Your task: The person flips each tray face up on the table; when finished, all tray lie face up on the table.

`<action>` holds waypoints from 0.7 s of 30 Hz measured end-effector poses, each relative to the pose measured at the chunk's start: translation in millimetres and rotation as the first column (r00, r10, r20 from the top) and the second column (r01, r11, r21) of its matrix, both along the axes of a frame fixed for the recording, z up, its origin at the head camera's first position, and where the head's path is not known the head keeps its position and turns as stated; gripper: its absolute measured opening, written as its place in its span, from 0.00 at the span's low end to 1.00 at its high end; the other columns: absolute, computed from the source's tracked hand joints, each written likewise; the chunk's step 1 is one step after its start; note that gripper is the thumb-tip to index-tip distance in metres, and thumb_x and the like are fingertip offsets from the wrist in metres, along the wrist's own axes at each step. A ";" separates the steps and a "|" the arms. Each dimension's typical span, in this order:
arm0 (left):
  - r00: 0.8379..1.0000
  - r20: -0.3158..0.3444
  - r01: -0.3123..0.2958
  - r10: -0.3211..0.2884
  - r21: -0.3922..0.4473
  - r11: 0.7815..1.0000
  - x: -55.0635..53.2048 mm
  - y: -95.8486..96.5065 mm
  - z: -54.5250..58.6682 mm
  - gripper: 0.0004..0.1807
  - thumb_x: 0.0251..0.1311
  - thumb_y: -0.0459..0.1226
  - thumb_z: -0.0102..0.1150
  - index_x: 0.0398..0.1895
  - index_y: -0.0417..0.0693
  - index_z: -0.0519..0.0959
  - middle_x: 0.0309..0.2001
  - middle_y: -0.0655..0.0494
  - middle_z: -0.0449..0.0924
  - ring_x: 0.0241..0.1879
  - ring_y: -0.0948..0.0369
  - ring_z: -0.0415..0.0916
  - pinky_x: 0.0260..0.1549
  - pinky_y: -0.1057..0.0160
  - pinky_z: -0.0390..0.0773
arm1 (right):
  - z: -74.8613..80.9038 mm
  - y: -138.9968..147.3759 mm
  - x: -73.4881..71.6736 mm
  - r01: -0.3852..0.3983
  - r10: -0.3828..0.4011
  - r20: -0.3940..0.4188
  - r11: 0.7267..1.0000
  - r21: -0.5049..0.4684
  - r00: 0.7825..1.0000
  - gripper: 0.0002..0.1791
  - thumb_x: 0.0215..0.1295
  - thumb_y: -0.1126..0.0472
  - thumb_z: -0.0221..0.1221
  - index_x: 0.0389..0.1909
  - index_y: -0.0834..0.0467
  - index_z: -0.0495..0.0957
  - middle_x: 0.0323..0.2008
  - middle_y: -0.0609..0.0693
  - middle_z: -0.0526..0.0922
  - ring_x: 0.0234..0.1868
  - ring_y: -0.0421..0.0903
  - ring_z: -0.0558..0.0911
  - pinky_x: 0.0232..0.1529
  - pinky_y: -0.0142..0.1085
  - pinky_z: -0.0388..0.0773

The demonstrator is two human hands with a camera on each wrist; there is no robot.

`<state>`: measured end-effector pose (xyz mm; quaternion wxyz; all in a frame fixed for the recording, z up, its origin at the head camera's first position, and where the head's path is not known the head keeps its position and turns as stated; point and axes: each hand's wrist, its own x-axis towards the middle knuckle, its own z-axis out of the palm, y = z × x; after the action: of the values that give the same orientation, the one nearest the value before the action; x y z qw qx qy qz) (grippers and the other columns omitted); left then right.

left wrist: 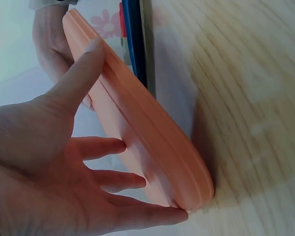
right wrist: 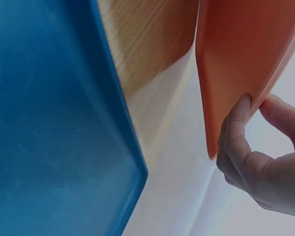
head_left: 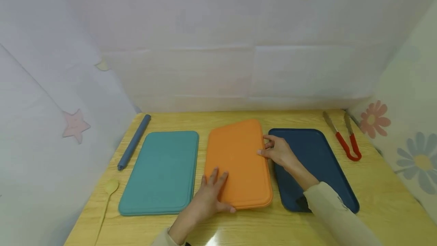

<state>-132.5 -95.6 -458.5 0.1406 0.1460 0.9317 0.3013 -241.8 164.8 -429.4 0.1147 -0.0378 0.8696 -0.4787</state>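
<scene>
An orange tray is tilted in the middle of the table, its right side lifted. My right hand pinches that raised right edge, thumb on the upper face; in the right wrist view its fingers curl under the orange tray. My left hand rests on the near left corner with straight, spread fingers. In the left wrist view, the left thumb lies along the near rim of the orange tray. Beside it lie a teal tray at left and a dark blue tray at right, partly behind my right forearm.
A rolled blue-grey mat or tube and a yellow long-handled spoon lie on the table's left side. Red-handled tongs are at the right. White printed cloth hangs behind the wooden table.
</scene>
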 end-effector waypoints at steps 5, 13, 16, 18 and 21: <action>1.000 -0.017 0.008 -0.009 -0.025 1.000 4.6 7.9 4.0 0.57 0.43 0.50 0.76 0.75 0.46 0.56 0.74 0.34 0.43 0.65 0.22 0.42 0.50 0.30 0.67 | 5.5 2.2 1.0 -0.012 0.013 -0.040 1.000 0.026 0.999 0.39 0.61 0.59 0.65 0.70 0.63 0.61 0.47 0.62 0.77 0.41 0.52 0.80 0.41 0.45 0.79; 0.993 -0.105 0.041 -0.048 -0.070 0.997 17.7 15.5 13.4 0.49 0.49 0.42 0.74 0.74 0.49 0.59 0.71 0.34 0.53 0.62 0.24 0.55 0.40 0.32 0.74 | 13.4 -0.4 -0.4 -0.016 0.018 -0.068 1.000 0.016 0.998 0.38 0.61 0.56 0.66 0.69 0.63 0.63 0.45 0.61 0.78 0.36 0.49 0.81 0.43 0.48 0.79; 0.985 -0.158 0.053 -0.067 -0.090 0.995 22.7 18.3 16.1 0.47 0.51 0.39 0.72 0.74 0.50 0.59 0.70 0.34 0.55 0.60 0.26 0.59 0.38 0.33 0.76 | 17.4 -1.1 -0.8 -0.013 0.015 -0.088 1.000 0.019 0.996 0.37 0.62 0.55 0.66 0.69 0.62 0.64 0.44 0.60 0.79 0.36 0.49 0.82 0.43 0.48 0.79; 0.978 -0.193 0.060 -0.080 -0.106 0.993 25.7 20.2 18.2 0.46 0.52 0.37 0.71 0.74 0.51 0.59 0.70 0.34 0.56 0.59 0.27 0.62 0.39 0.35 0.77 | 20.9 -1.7 -1.0 -0.007 0.010 -0.101 1.000 0.021 0.995 0.36 0.62 0.55 0.65 0.68 0.62 0.65 0.43 0.60 0.80 0.35 0.49 0.82 0.43 0.48 0.78; 0.965 -0.248 0.062 -0.090 -0.119 0.991 29.3 23.4 19.8 0.45 0.53 0.34 0.69 0.74 0.52 0.58 0.69 0.34 0.58 0.57 0.28 0.65 0.40 0.37 0.78 | 25.8 -2.4 -0.7 -0.005 0.004 -0.108 1.000 -0.001 0.994 0.36 0.62 0.56 0.65 0.68 0.61 0.65 0.43 0.60 0.80 0.33 0.48 0.82 0.43 0.49 0.79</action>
<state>-103.2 -72.2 -438.7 0.0402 0.2109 0.9510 0.2225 -242.5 162.4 -403.6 0.0686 -0.0657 0.8743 -0.4761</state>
